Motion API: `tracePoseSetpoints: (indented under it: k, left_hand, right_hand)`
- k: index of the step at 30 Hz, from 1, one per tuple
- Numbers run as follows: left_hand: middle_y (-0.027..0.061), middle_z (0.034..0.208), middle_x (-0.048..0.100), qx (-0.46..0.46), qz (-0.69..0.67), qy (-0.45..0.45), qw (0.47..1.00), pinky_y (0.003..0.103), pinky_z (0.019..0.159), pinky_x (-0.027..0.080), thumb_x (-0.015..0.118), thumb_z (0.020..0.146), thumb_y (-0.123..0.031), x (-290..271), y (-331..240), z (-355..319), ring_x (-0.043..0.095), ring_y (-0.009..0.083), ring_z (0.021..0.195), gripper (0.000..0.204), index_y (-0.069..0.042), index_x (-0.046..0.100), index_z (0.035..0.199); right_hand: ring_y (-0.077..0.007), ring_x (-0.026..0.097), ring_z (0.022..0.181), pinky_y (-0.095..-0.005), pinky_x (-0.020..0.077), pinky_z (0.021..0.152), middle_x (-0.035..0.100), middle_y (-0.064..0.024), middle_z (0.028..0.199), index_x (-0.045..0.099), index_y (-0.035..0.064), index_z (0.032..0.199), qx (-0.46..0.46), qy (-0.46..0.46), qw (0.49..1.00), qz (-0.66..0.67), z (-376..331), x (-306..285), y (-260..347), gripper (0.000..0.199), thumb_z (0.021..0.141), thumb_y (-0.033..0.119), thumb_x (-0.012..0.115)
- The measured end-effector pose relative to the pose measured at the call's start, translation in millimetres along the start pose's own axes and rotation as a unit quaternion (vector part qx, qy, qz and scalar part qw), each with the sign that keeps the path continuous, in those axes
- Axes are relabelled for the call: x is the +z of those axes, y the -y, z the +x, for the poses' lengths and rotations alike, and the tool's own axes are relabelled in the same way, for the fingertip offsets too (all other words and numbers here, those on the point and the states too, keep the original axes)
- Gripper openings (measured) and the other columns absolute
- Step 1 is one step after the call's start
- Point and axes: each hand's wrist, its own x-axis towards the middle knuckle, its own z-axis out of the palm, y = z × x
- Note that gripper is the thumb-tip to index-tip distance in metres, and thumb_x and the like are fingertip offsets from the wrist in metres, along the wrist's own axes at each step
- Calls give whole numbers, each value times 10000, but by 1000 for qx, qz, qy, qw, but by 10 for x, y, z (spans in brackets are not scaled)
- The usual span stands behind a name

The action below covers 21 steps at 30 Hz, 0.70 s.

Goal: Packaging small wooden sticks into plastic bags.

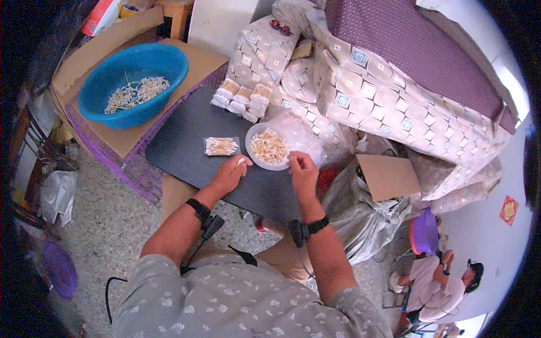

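My left hand (pixel 230 173) is closed near the front of the dark table, with small white cotton tips showing at its fingers; these look like cotton swabs (pixel 241 161). Just beyond it lies a clear packet of cotton swabs (pixel 221 146). A round white bowl (pixel 252 156) holds a loose heap of cotton swabs (pixel 269 147). At the bowl's right rim my right hand (pixel 304 170) has its fingers pinched together; whatever is between them is too small to make out. Bundled cotton swabs (pixel 241 97) are stacked in packs at the table's far edge.
A blue basin (pixel 93 110) with more swabs stands on cardboard at the far left. Clear plastic (pixel 301 135) lies beside the bowl. Patterned cloth-covered furniture (pixel 383 96) borders the table's far right, with a cardboard piece (pixel 389 177) nearer. Another person (pixel 445 284) sits at the right.
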Motion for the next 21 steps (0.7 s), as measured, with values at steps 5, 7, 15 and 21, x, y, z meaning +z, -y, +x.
tracePoseSetpoints:
  k: [5,7,15,21]
  left_hand:
    - [92,824,649,-14,42,-24,999,325,723,475,556,889,-204,180,-359,-111,616,199,775,191,-42,600,981]
    - [103,870,666,-63,87,0,994,327,744,480,580,877,-202,230,-400,-170,630,208,811,192,-43,610,981]
    - [75,904,660,-8,42,24,999,308,753,483,564,894,-194,236,-185,-116,611,156,837,183,-54,624,995]
    - [91,898,667,-45,21,23,999,303,758,484,586,874,-179,254,-200,-138,625,164,841,166,-41,632,952]
  right_hand:
    - [-79,588,710,-218,464,592,648,-27,809,635,26,951,119,51,976,177,-543,147,19,136,869,135,628]
    - [-79,588,711,-216,463,599,647,-28,809,634,24,955,138,48,968,202,-639,193,6,139,870,134,626]
    - [-74,573,709,-213,469,626,634,-6,828,626,32,977,120,82,979,142,-804,308,-212,124,878,106,613]
    - [-66,558,686,-219,457,627,619,-1,769,620,35,938,48,62,996,35,-822,332,-196,95,871,101,613]
